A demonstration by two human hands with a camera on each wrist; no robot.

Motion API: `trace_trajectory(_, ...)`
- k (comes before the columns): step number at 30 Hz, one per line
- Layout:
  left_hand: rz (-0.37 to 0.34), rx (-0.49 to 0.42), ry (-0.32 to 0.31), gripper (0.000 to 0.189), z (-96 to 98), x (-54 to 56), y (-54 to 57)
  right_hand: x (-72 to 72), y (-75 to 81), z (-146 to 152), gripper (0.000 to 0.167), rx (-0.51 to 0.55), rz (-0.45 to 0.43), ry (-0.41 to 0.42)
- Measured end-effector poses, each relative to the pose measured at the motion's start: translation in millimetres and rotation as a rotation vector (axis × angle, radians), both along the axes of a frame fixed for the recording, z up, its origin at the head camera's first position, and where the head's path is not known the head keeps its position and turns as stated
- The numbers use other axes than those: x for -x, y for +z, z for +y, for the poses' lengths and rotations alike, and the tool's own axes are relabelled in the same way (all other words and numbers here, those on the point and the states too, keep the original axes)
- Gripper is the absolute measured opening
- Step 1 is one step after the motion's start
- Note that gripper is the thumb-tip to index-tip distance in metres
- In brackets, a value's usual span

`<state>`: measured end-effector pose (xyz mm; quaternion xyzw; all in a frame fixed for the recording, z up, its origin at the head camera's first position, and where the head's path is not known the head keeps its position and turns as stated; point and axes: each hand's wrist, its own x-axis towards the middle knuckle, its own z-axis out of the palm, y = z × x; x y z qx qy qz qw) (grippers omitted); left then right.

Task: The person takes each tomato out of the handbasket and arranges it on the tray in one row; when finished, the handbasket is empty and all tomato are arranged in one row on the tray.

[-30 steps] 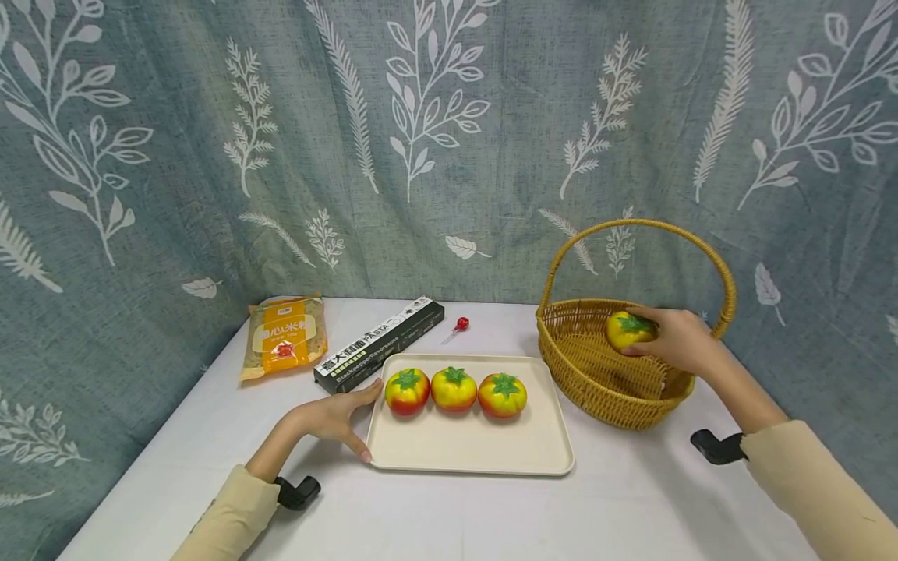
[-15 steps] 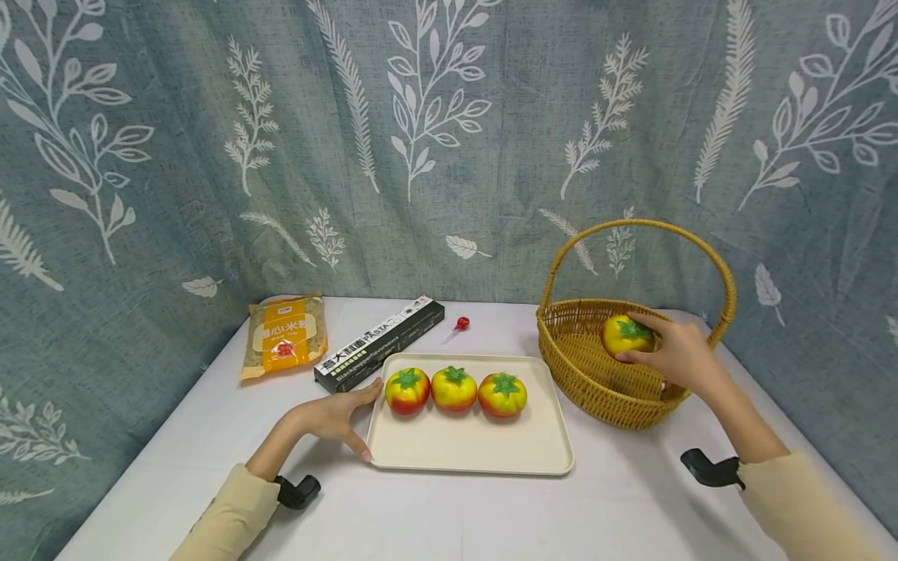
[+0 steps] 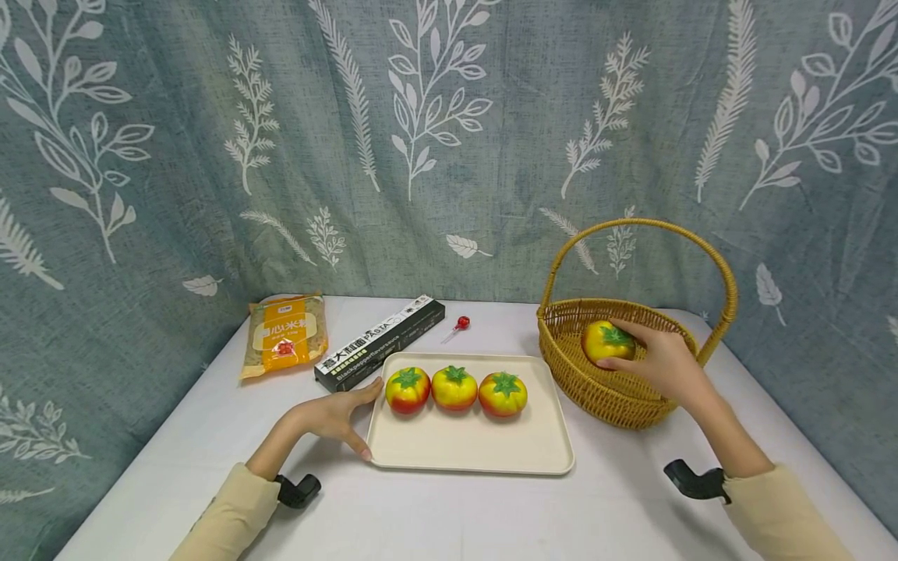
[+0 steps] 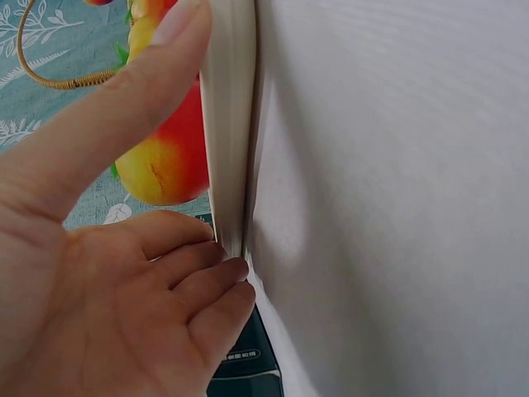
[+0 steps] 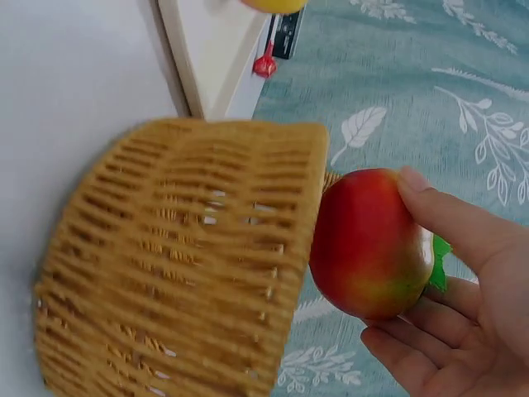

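My right hand [image 3: 662, 360] pinches a yellow-and-red tomato [image 3: 607, 343] with a green leafy top, thumb on one side and fingers on the other. It is over the wicker basket [image 3: 596, 396], within the rim outline in the head view. In the right wrist view the tomato [image 5: 368, 244] shows its red underside close by the basket's rim. A cream tray [image 3: 470, 452] bears three similar tomatoes [image 3: 408, 391] in a row along its far half. My left hand [image 3: 333, 417] touches the tray's left edge, thumb and fingers spread apart; its palm [image 4: 124, 306] holds nothing.
Behind the tray lies a black-and-white pasta box [image 3: 382, 343], its near end beside the left fingertips. A yellow food packet [image 3: 284, 336] is at the back left and a red lollipop [image 3: 461, 324] at the back. The basket's tall handle [image 3: 730, 288] arches over it. A patterned curtain [image 3: 449, 156] hangs behind.
My right hand has moved left and slightly down with the tomato, from the basket's right side toward its middle. The left hand and tray have stayed put.
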<state>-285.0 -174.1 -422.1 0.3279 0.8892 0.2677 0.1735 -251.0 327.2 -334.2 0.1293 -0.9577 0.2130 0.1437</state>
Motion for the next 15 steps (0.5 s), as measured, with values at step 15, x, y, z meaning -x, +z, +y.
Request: trace_trajectory(15, -0.001, -0.004, -0.002, 0.117, 0.2, 0.3, 0.2, -6.7, -12.7, -28, 0.074, 0.047, 0.069, 0.061)
